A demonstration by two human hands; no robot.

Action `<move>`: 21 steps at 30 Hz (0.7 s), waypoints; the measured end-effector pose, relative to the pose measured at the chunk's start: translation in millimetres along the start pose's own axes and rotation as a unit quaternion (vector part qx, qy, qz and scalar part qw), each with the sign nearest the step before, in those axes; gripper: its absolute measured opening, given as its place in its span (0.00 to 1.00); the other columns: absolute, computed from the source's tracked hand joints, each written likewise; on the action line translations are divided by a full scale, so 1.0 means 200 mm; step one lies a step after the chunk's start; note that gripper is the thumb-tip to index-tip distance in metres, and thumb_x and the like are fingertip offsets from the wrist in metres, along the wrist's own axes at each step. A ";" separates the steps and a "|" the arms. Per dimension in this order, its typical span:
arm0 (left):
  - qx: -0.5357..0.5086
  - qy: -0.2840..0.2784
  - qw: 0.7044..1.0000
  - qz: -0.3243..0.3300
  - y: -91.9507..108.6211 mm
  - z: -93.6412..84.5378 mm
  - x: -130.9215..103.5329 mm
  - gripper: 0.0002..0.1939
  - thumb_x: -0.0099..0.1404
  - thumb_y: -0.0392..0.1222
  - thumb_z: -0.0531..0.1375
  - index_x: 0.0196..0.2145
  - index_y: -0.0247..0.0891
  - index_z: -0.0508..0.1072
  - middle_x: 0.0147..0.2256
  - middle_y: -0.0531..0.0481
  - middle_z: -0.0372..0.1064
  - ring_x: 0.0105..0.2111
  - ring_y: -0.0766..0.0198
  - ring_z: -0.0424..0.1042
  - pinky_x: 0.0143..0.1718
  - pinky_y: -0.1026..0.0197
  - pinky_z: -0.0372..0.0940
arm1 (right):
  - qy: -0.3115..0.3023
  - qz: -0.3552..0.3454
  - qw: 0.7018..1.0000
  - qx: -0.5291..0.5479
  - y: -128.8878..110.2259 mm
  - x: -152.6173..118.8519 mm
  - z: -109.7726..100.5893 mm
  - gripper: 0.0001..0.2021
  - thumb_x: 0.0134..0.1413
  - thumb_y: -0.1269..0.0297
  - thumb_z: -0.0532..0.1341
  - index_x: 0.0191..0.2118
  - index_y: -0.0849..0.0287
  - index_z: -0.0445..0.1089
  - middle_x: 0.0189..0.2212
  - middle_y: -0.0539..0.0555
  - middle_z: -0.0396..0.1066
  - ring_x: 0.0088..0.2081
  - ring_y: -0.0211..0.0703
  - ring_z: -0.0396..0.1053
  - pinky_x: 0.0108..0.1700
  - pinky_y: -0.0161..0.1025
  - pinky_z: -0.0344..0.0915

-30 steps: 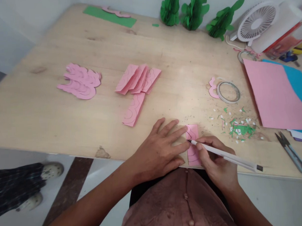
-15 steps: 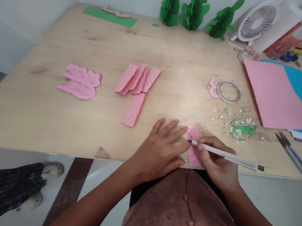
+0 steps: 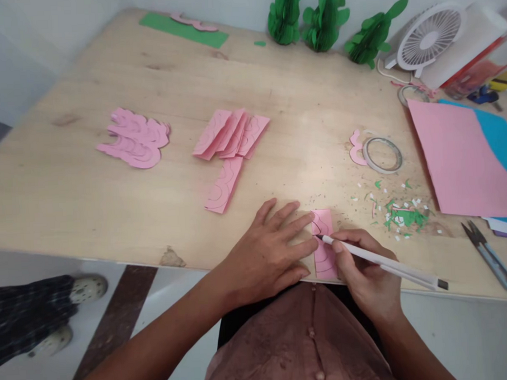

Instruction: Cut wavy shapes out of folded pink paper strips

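From my view, left to right: one left hand (image 3: 268, 254), fingers spread, fingertips on the left edge of one pink strip (image 3: 324, 265), curve-marked, at the table's near edge (image 3: 113, 241); one right hand (image 3: 366, 272), fingers pinching one white pen (image 3: 378, 257), tip at the strip.

Pale wood, matt paper, smooth plastic
The tabletop (image 3: 153, 200) shows knotty wood grain; the large pink sheet (image 3: 462, 158) looks flat and matt, the pen (image 3: 378, 260) smooth white plastic, the snips' blades (image 3: 474, 233) dark metal

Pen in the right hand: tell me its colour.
The pen is white with a black end, clearest in the head view.
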State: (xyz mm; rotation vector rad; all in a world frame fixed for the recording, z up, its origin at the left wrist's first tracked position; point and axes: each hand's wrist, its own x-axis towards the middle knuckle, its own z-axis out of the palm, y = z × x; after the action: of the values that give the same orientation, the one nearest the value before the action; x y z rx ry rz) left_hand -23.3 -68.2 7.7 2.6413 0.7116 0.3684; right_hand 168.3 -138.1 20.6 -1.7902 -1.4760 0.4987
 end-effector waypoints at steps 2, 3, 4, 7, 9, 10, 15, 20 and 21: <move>0.001 0.000 1.000 0.000 0.00 0.00 0.00 0.16 0.67 0.50 0.57 0.51 0.47 0.69 0.63 0.48 0.56 0.65 0.46 0.48 0.65 0.37 0.38 | 0.011 0.008 1.000 0.007 0.01 -0.02 -0.01 0.03 0.55 0.64 0.62 0.34 0.55 0.73 0.27 0.49 0.75 0.27 0.39 0.72 0.29 0.35 0.68; 0.001 0.000 1.000 0.000 0.00 0.00 0.00 0.16 0.67 0.50 0.57 0.50 0.47 0.69 0.63 0.48 0.56 0.65 0.45 0.48 0.65 0.37 0.38 | 0.016 0.010 1.000 0.009 0.01 -0.03 -0.02 0.03 0.55 0.64 0.62 0.35 0.55 0.73 0.28 0.49 0.75 0.28 0.38 0.72 0.30 0.34 0.69; 0.001 -0.001 1.000 0.000 0.00 0.00 0.00 0.15 0.67 0.50 0.57 0.50 0.47 0.70 0.63 0.49 0.56 0.65 0.45 0.48 0.65 0.37 0.38 | 0.020 0.010 1.000 0.010 0.02 -0.04 -0.03 0.03 0.56 0.64 0.62 0.36 0.55 0.73 0.29 0.49 0.75 0.29 0.38 0.73 0.31 0.34 0.69; 0.001 -0.005 1.000 0.001 0.00 0.00 0.00 0.15 0.67 0.51 0.56 0.50 0.47 0.70 0.64 0.49 0.56 0.65 0.46 0.48 0.65 0.37 0.38 | -0.005 -0.020 1.000 0.014 0.02 -0.07 -0.05 0.06 0.58 0.68 0.61 0.41 0.55 0.73 0.34 0.51 0.76 0.33 0.40 0.73 0.34 0.35 0.69; 0.001 -0.004 1.000 0.003 0.00 0.00 0.00 0.16 0.67 0.51 0.56 0.51 0.47 0.69 0.64 0.49 0.55 0.65 0.46 0.48 0.65 0.38 0.38 | -0.035 -0.083 0.996 0.010 0.02 -0.08 -0.06 0.10 0.58 0.72 0.59 0.45 0.56 0.72 0.37 0.53 0.76 0.37 0.42 0.73 0.38 0.38 0.69; 0.002 -0.004 1.000 0.003 0.00 0.00 0.00 0.16 0.67 0.51 0.56 0.51 0.47 0.69 0.64 0.49 0.55 0.65 0.46 0.48 0.65 0.38 0.38 | -0.042 -0.120 0.992 0.003 0.02 -0.08 -0.05 0.12 0.58 0.73 0.58 0.46 0.57 0.71 0.37 0.54 0.76 0.38 0.43 0.73 0.40 0.40 0.68; 0.010 -0.010 1.000 0.006 0.00 0.01 0.00 0.18 0.67 0.52 0.56 0.53 0.48 0.68 0.64 0.49 0.55 0.66 0.46 0.47 0.65 0.38 0.38 | -0.014 -0.243 0.967 -0.072 0.05 -0.10 -0.03 0.14 0.56 0.77 0.59 0.48 0.62 0.69 0.36 0.58 0.77 0.38 0.48 0.72 0.41 0.46 0.66; 0.015 -0.015 1.000 0.002 0.00 0.01 0.00 0.19 0.67 0.52 0.56 0.53 0.47 0.68 0.64 0.49 0.55 0.66 0.46 0.47 0.65 0.39 0.38 | 0.025 -0.282 0.951 -0.122 0.06 -0.12 -0.02 0.13 0.56 0.76 0.59 0.47 0.63 0.70 0.34 0.58 0.78 0.38 0.50 0.71 0.42 0.46 0.66; 0.014 -0.015 1.000 0.002 0.00 0.00 0.00 0.19 0.67 0.52 0.57 0.54 0.47 0.68 0.64 0.49 0.55 0.66 0.46 0.47 0.65 0.39 0.38 | 0.028 -0.285 0.950 -0.126 0.06 -0.12 -0.01 0.13 0.56 0.76 0.59 0.47 0.63 0.70 0.34 0.58 0.78 0.38 0.50 0.71 0.42 0.46 0.66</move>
State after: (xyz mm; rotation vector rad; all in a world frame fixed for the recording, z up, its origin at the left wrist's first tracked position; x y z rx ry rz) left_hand -22.5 -68.5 7.0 2.6692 0.7081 0.3204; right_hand 171.9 -162.6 9.9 -1.4394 -1.9798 -0.0364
